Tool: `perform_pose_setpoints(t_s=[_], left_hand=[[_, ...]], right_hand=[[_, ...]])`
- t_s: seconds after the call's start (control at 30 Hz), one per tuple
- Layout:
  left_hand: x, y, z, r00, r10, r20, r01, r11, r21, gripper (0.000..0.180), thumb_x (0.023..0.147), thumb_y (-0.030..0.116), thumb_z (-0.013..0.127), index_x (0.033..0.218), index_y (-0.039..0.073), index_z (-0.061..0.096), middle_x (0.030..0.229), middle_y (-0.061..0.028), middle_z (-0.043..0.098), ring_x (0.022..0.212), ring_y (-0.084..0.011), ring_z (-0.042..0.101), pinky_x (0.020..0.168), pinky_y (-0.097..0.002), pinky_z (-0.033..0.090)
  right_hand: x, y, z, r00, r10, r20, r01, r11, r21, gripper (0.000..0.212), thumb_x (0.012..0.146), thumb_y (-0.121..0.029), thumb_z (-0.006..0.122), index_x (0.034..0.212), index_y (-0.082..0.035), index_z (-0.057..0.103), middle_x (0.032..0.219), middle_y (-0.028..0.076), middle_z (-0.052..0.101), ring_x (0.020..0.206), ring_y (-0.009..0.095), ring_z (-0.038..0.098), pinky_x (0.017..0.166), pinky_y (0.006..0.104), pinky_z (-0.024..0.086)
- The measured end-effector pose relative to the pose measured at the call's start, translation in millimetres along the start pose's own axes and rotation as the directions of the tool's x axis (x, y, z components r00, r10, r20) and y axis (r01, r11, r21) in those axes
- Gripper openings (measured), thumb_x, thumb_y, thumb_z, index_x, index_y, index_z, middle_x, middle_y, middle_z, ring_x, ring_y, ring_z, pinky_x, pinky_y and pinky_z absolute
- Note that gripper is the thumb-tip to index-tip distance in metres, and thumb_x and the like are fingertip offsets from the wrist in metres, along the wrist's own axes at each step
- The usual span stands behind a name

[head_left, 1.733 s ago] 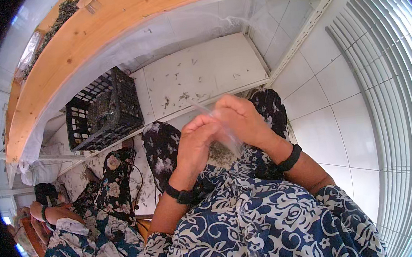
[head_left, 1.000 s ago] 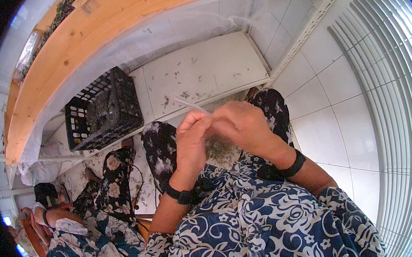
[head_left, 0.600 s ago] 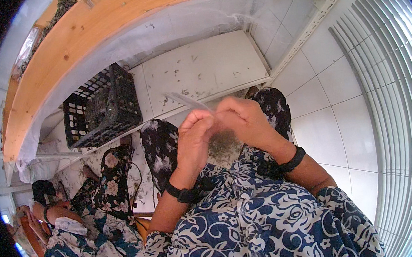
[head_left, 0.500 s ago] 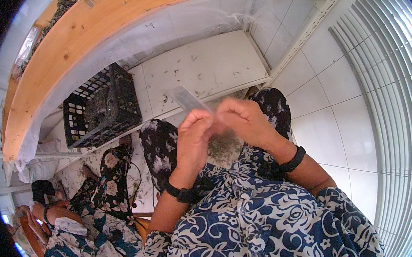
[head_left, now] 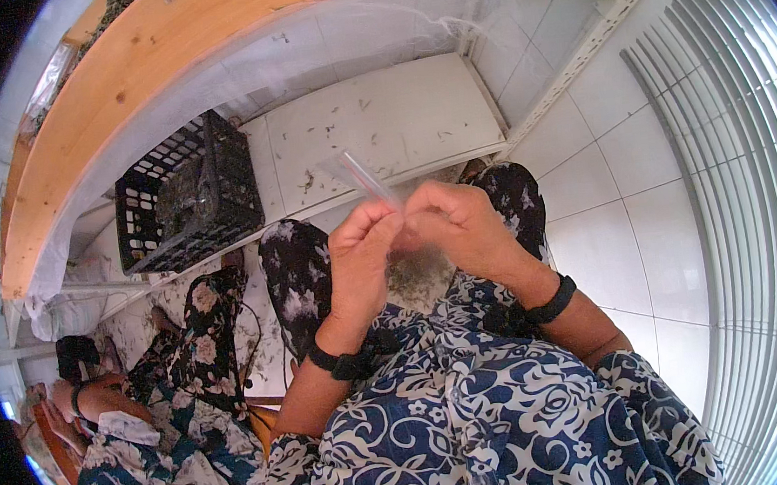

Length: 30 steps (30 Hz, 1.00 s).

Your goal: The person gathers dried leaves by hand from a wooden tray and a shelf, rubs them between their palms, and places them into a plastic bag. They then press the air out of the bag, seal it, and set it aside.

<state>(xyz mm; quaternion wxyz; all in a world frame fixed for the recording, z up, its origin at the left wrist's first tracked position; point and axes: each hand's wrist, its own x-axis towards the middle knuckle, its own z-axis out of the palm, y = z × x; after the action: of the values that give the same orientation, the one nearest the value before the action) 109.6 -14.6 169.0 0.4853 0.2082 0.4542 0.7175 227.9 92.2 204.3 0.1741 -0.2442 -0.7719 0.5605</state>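
Observation:
In front of my lap, my left hand (head_left: 359, 250) is closed, thumb and fingers pinching a narrow clear plastic bag (head_left: 365, 177). The bag sticks up and away to the left from the fingertips, a thin reddish line along it. My right hand (head_left: 470, 233) is curled shut against the left, its fingertips meeting the bag's lower end. Just how they grip it is blurred and partly hidden. Under both hands, between my knees, is a heap of dry greenish-brown leaf bits (head_left: 418, 282); whatever contains it is mostly hidden.
A black plastic crate (head_left: 231, 178) with dark dried leaves stands left on a white low shelf (head_left: 367, 118) strewn with leaf bits. A wooden board (head_left: 121, 90) curves overhead. White slats (head_left: 735, 153) line the right wall. Another person's arm (head_left: 95, 399) is at lower left.
The plastic bag has turned slightly and now shows its reddish line. Both hands stay together in nearly the same place. The other person's arm has shifted a little.

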Motion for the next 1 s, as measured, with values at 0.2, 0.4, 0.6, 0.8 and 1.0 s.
perform_pose_setpoints(t_s=[0.2, 0.4, 0.6, 0.8, 1.0], left_hand=[[-0.7, 0.3, 1.6, 0.999, 0.024, -0.039, -0.022, 0.999, 0.04, 0.009, 0.091, 0.008, 0.056, 0.091, 0.0, 0.059, 0.078, -0.0081, 0.065, 0.064, -0.017, 0.063, 0.06, -0.028, 0.053], [-1.5, 1.4, 3.8, 0.997, -0.007, -0.072, 0.014, 0.995, 0.094, 0.011, 0.089, 0.012, 0.055, 0.084, 0.003, 0.057, 0.074, -0.0069, 0.064, 0.057, -0.0146, 0.061, 0.05, -0.0266, 0.049], [0.8, 9.0, 1.8, 0.994, -0.105, -0.033, 0.098, 0.979, -0.181, 0.01, 0.085, 0.012, 0.058, 0.084, 0.002, 0.057, 0.071, -0.0072, 0.061, 0.054, -0.0166, 0.059, 0.051, -0.0264, 0.049], [2.9, 3.5, -0.9, 0.99, -0.089, -0.109, 0.079, 0.993, -0.09, 0.01, 0.085, 0.012, 0.058, 0.084, 0.003, 0.057, 0.07, -0.007, 0.06, 0.052, -0.0164, 0.058, 0.052, -0.0271, 0.05], [1.2, 1.3, 0.6, 0.991, -0.087, -0.099, 0.106, 0.974, 0.201, 0.011, 0.089, 0.015, 0.056, 0.084, 0.005, 0.057, 0.067, -0.0044, 0.059, 0.053, -0.0117, 0.057, 0.046, -0.0228, 0.046]], right_hand=[[-1.9, 8.8, -3.7, 1.0, -0.003, 0.003, 0.003, 0.996, 0.084, 0.01, 0.087, -0.01, 0.056, 0.082, -0.001, 0.058, 0.073, -0.003, 0.055, 0.069, 0.004, 0.049, 0.061, 0.022, 0.042], [-4.0, 16.7, 1.1, 1.0, -0.026, 0.016, 0.023, 0.989, 0.148, 0.009, 0.087, -0.01, 0.054, 0.083, -0.002, 0.056, 0.074, -0.005, 0.052, 0.071, 0.003, 0.045, 0.062, 0.0208, 0.04], [-2.6, 24.2, -1.9, 0.998, 0.038, 0.056, -0.057, 0.918, 0.392, 0.006, 0.085, -0.007, 0.053, 0.082, -0.004, 0.057, 0.076, -0.005, 0.053, 0.073, 0.004, 0.048, 0.065, 0.0202, 0.039], [2.1, 39.0, -0.8, 0.996, 0.076, -0.046, -0.047, 0.889, 0.456, 0.016, 0.086, -0.016, 0.053, 0.082, -0.001, 0.057, 0.078, 0.003, 0.058, 0.076, 0.011, 0.053, 0.071, 0.0272, 0.044], [1.9, 16.9, 13.4, 0.985, -0.051, -0.166, 0.073, 0.988, 0.133, 0.017, 0.087, -0.019, 0.055, 0.084, -0.002, 0.059, 0.078, 0.006, 0.06, 0.072, 0.014, 0.057, 0.066, 0.03, 0.047]])
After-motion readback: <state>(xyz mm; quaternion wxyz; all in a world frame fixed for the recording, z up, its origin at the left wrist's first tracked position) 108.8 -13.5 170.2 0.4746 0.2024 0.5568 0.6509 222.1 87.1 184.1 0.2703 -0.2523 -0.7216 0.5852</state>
